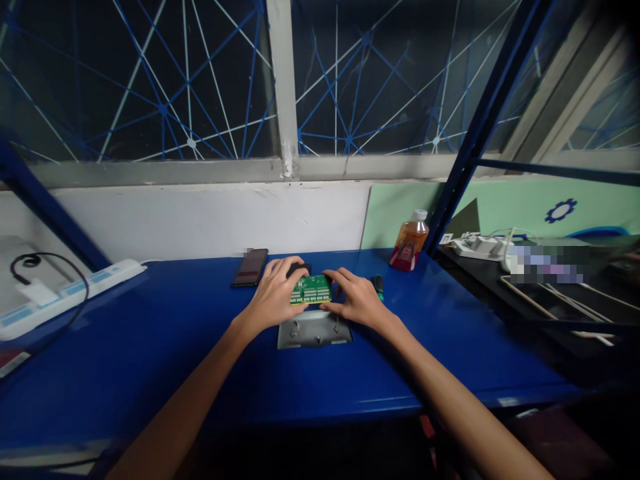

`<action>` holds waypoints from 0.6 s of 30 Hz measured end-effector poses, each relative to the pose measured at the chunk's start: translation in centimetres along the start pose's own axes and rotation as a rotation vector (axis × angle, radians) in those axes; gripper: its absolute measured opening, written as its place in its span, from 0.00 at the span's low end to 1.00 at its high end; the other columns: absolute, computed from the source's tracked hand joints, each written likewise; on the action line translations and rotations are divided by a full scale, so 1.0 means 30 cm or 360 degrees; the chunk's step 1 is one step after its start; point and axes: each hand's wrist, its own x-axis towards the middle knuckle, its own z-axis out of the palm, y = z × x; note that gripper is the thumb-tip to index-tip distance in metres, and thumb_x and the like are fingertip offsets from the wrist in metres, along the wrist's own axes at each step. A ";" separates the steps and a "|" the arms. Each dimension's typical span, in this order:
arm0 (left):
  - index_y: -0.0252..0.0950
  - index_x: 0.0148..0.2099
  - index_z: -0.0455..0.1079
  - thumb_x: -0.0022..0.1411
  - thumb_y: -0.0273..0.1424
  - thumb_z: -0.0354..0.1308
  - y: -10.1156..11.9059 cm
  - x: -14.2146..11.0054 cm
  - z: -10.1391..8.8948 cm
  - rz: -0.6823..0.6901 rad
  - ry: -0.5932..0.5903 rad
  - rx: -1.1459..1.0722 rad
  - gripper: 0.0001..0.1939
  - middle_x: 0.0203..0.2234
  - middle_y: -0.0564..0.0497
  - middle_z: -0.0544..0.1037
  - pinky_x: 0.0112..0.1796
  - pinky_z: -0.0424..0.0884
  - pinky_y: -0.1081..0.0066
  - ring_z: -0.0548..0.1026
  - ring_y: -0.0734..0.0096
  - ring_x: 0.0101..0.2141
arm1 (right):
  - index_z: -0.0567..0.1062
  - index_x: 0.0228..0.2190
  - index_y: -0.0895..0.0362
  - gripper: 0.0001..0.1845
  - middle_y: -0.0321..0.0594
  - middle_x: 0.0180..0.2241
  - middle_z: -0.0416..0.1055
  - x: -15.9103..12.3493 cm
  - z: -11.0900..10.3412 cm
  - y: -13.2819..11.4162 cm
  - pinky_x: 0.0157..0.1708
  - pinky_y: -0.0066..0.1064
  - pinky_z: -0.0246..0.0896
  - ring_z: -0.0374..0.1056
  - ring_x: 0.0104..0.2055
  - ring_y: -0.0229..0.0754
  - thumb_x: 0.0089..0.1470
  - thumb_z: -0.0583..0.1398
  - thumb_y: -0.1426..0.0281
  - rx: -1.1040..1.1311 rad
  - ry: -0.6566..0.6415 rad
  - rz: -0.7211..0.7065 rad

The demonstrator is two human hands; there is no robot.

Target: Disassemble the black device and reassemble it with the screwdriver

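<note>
Power strip: a white and blue power strip [113, 277] is laid at the far left of the blue table [170, 347], with a black cable [60, 254] looped over it.
Phone: a dark phone [251, 267] is set down toward the back, left of the hands, nothing touching it.
Left hand: the left end of the board is gripped by the left hand [275, 293], thumb on the near side and fingers curled over the far side.
Black thing: something black [299, 269] is half covered by the left fingers, so it can't really be made out.
Circuit board: the green circuit board [316, 289] is held by both ends, right between the hands, just beyond the metal plate. Whether it's lifted or resting on something can't be told.
Metal plate: a gray metal plate [315, 331] is left lying on the near side of the board, small raised bits showing.
Right hand: the board's right end is pinched by the right hand [360, 298], thumb near, fingers far.
Green item: a green and black item [378, 287] is partly hidden behind the right hand.
Bottle: a white-capped bottle [410, 241] is stood upright at the back right.
</note>
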 end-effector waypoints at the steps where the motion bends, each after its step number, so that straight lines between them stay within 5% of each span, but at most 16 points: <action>1: 0.38 0.49 0.63 0.49 0.29 0.65 0.000 0.000 0.000 0.0002 0.0005 -0.0006 0.25 0.53 0.42 0.64 0.54 0.59 0.49 0.64 0.49 0.53 | 0.66 0.55 0.56 0.32 0.45 0.44 0.71 0.000 0.000 0.002 0.31 0.32 0.61 0.70 0.36 0.43 0.51 0.64 0.58 -0.0015 0.0001 0.0004; 11: 0.42 0.53 0.65 0.52 0.37 0.67 -0.022 0.001 -0.031 -0.0053 -0.0046 -0.0006 0.27 0.56 0.44 0.61 0.55 0.58 0.46 0.60 0.46 0.56 | 0.68 0.53 0.59 0.29 0.45 0.39 0.72 0.002 -0.014 0.012 0.34 0.34 0.66 0.70 0.33 0.43 0.53 0.63 0.58 0.0154 0.0127 -0.0073; 18: 0.46 0.57 0.64 0.49 0.42 0.70 -0.113 -0.016 -0.071 -0.0199 -0.0028 -0.0028 0.34 0.58 0.45 0.60 0.54 0.60 0.45 0.61 0.44 0.56 | 0.69 0.51 0.61 0.31 0.44 0.37 0.73 0.002 -0.023 0.049 0.33 0.34 0.66 0.71 0.30 0.42 0.51 0.65 0.57 0.0117 0.0261 -0.0034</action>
